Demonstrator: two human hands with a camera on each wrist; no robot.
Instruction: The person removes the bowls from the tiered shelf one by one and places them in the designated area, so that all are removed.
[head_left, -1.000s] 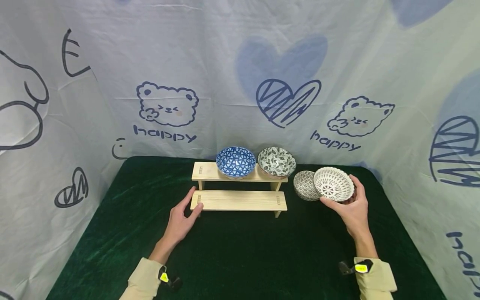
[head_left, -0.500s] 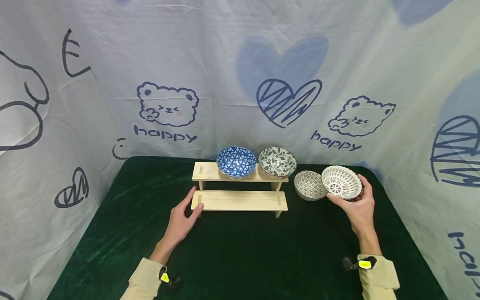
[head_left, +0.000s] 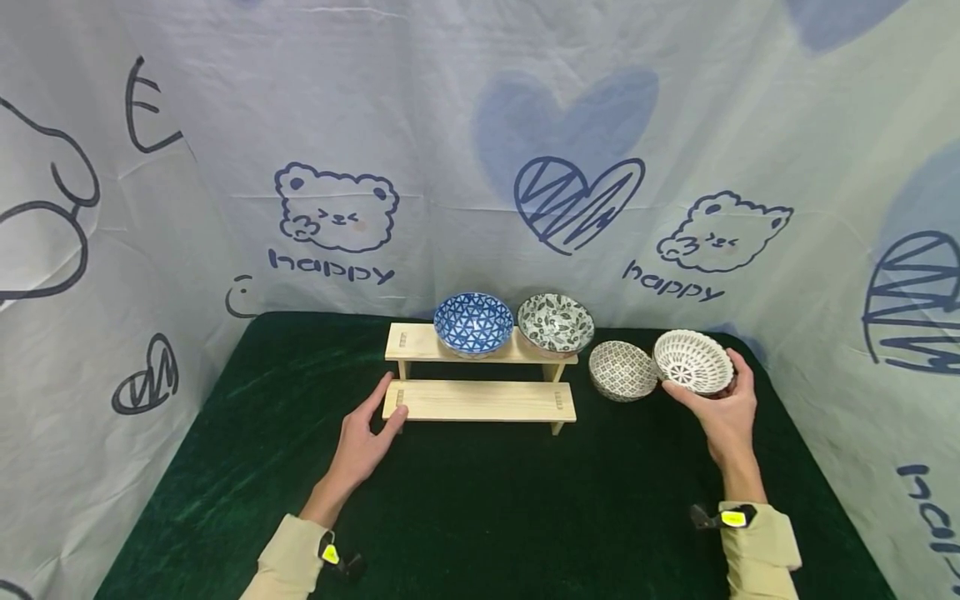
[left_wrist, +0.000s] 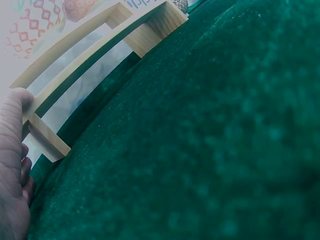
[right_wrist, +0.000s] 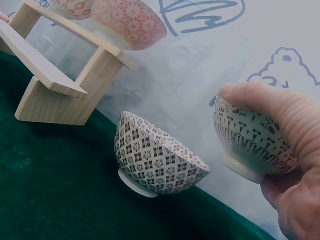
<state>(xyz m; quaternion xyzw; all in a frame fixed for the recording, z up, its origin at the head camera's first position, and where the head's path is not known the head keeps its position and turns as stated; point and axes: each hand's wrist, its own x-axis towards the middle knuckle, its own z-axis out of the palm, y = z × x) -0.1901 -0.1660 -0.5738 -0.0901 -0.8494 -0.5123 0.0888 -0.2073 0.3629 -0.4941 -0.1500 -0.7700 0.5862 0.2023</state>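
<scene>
My right hand holds a scalloped white bowl by its side, thumb at the near rim and fingers around the far side. In the right wrist view that bowl is tilted and its foot hangs above the cloth. Just left of it a lattice-patterned bowl stands on the cloth. My left hand grips the left end of a two-step wooden stand; its thumb lies on the lower step. On the upper step sit a blue triangle-patterned bowl and a leaf-patterned bowl.
Dark green cloth covers the table. A pale printed curtain rises behind it and along both sides. The stand's right leg stands left of the lattice-patterned bowl.
My right hand has carried the scalloped bowl to the right, off from overlapping the lattice-patterned bowl, which shows more fully. My left hand and the stand stay in place.
</scene>
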